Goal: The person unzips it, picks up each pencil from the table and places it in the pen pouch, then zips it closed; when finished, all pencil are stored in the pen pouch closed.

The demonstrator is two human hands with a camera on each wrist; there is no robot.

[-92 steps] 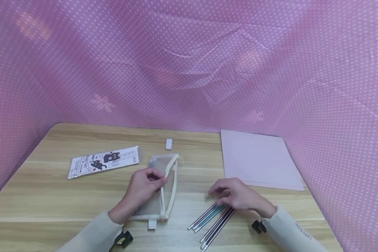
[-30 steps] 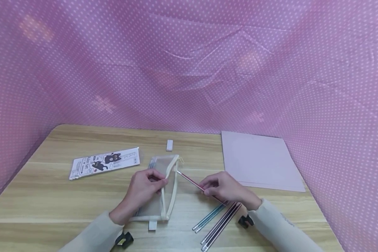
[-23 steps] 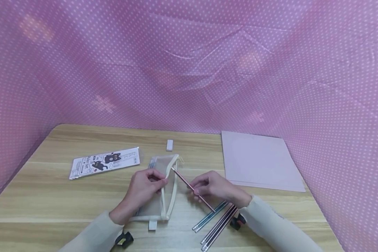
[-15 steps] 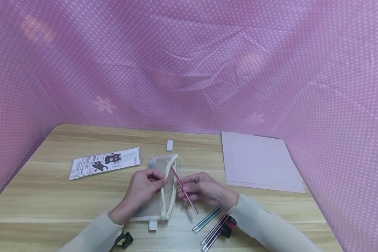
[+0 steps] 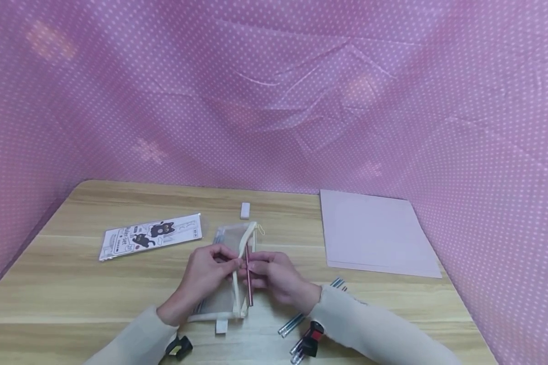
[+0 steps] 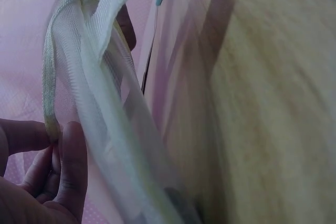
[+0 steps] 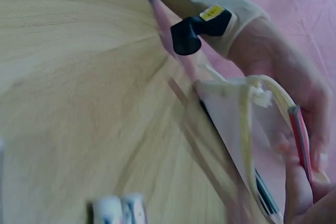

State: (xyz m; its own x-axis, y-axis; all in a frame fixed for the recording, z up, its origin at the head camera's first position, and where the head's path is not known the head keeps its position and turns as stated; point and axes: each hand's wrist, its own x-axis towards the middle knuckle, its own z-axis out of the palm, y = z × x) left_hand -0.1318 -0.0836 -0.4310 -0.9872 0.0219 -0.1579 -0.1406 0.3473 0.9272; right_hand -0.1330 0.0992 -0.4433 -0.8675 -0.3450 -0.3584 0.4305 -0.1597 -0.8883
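A see-through mesh pencil case (image 5: 220,300) with a cream zip edge lies on the wooden table, its mouth spread apart. My left hand (image 5: 210,268) pinches the near-left zip edge between thumb and fingers, which the left wrist view shows up close on the mesh (image 6: 118,129). A dark red pencil (image 5: 249,289) is held in my right hand (image 5: 278,276), right at the case's mouth. In the right wrist view, the pencil (image 7: 299,135) slants beside the zip edge; its far end is hidden. Slim pencils show faintly through the mesh inside.
Several loose pencils (image 5: 291,325), teal and dark red, lie partly under my right forearm. A ruler set pack (image 5: 150,236) is at the left, a white eraser (image 5: 245,211) behind the case, and a pale pink sheet (image 5: 376,235) at the right. Pink dotted cloth surrounds the table.
My right hand has picked a dark red pencil from the loose bunch and moved left to the case, turning the pencil nearly in line with its mouth. The left hand has stayed put.
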